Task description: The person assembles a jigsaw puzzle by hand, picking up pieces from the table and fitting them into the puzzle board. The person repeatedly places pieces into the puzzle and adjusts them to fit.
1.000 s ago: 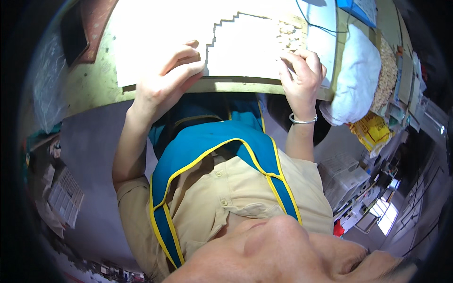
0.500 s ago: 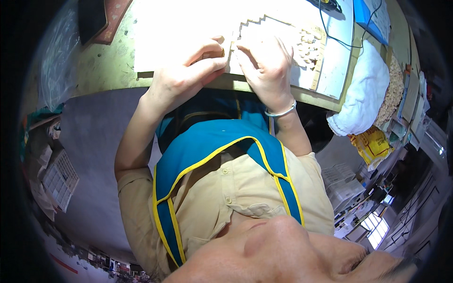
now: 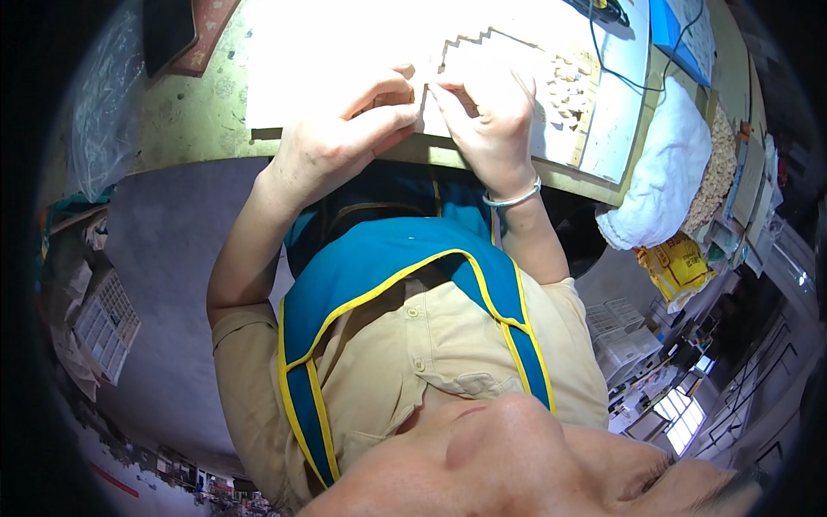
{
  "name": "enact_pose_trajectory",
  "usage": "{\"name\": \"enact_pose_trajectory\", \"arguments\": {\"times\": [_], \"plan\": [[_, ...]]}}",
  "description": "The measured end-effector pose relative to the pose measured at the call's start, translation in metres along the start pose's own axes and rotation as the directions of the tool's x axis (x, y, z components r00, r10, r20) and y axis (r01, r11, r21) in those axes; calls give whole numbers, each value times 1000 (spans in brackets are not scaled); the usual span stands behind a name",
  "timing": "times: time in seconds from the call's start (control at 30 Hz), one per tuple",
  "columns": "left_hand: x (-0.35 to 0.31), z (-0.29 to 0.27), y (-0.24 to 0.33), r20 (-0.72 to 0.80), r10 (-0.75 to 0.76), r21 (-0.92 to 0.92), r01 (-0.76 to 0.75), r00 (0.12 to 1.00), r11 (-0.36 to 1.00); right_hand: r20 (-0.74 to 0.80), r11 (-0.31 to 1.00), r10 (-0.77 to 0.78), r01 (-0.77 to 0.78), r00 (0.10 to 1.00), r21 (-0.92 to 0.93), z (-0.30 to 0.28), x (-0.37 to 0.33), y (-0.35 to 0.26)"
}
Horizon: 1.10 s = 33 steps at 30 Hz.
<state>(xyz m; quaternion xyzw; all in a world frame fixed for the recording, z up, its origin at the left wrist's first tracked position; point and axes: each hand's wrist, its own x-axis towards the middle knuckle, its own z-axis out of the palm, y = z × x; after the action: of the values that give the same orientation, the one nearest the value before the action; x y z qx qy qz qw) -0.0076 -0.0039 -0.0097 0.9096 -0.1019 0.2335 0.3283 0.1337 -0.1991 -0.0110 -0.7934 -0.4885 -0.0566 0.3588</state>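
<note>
Over a brightly lit white board (image 3: 284, 95), both hands are brought close together. My left hand (image 3: 349, 121) has its thumb and curled fingers pinched toward the gap between the hands. My right hand (image 3: 495, 116), with a bangle on its wrist, pinches thumb against forefinger just across from the left fingertips. A thin, pale sliver shows between the fingertips, but glare hides what it is. Just right of my right hand lies a pile of small pale pieces (image 3: 568, 90). Beyond it, a stepped edge (image 3: 468, 39) of pale pieces runs across the board.
A black-corded tool (image 3: 607, 10) and a blue box (image 3: 680, 34) sit at the far right. A white cloth (image 3: 663, 172) hangs over the table's right edge, above a yellow bag (image 3: 676, 263). Clear plastic (image 3: 108, 103) and a dark flat object (image 3: 172, 34) lie at the left.
My right forefinger has bent inward and its tip now meets the thumb. My left hand has hardly moved. The whole view has shifted slightly.
</note>
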Motion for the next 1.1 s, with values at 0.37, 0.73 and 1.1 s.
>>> {"name": "enact_pose_trajectory", "arguments": {"times": [0.37,0.73,1.1], "plan": [[-3,3,-2,-8,2,-10,-2,1000,1000,35,995,100,-100,994,-4,-7,-3,5],[-1,4,-1,-21,9,-3,-9,1000,1000,80,998,68,-69,994,5,-10,0,6],[-3,3,-3,17,-4,-9,4,1000,1000,112,983,-14,34,994,-179,-14,15,4]]}}
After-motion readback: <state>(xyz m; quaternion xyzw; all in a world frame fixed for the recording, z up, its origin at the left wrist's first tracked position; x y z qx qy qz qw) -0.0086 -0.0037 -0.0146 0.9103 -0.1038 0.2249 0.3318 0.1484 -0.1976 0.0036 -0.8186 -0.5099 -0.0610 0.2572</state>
